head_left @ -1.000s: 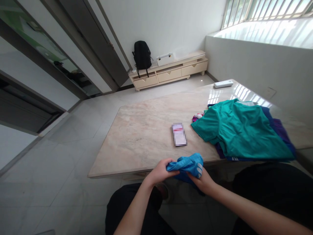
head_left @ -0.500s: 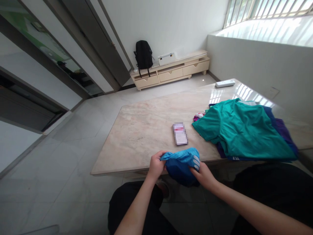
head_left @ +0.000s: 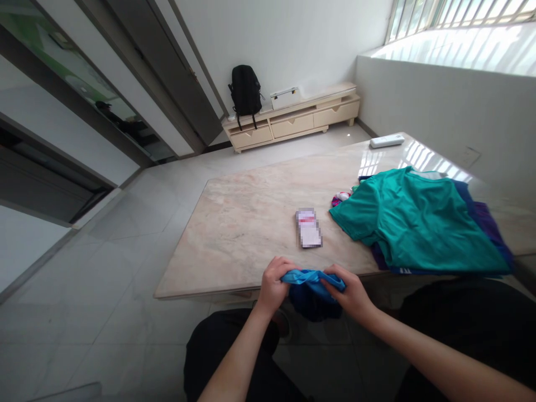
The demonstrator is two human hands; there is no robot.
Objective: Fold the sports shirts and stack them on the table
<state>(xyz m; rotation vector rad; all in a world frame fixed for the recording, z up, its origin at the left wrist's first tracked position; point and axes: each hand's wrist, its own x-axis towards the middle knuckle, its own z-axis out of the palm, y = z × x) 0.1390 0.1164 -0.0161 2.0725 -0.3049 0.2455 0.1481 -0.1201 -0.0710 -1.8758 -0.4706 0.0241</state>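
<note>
A blue garment (head_left: 309, 277), light blue on top and darker where it hangs below, is bunched up at the near edge of the table. My left hand (head_left: 275, 283) is closed around its left end. On the other side my right hand (head_left: 350, 291) pinches the gathered cloth between thumb and fingers. The garment's exact kind cannot be made out. Just beyond it a phone (head_left: 309, 229) with a blurred screen lies on the table. To the right, a green T-shirt (head_left: 422, 218) is spread over other dark blue and purple clothes.
The marble-patterned table (head_left: 234, 234) spans the middle. A white oblong device (head_left: 387, 141) lies at its far right corner. Behind, a black backpack (head_left: 245, 92) and a white box (head_left: 285, 97) stand on a low cabinet (head_left: 293, 124). Another person (head_left: 113, 114) shows in the glass at left.
My right hand has shifted up to the garment's upper edge, and the cloth is now gathered into a narrower band. The white print on it has gone out of sight.
</note>
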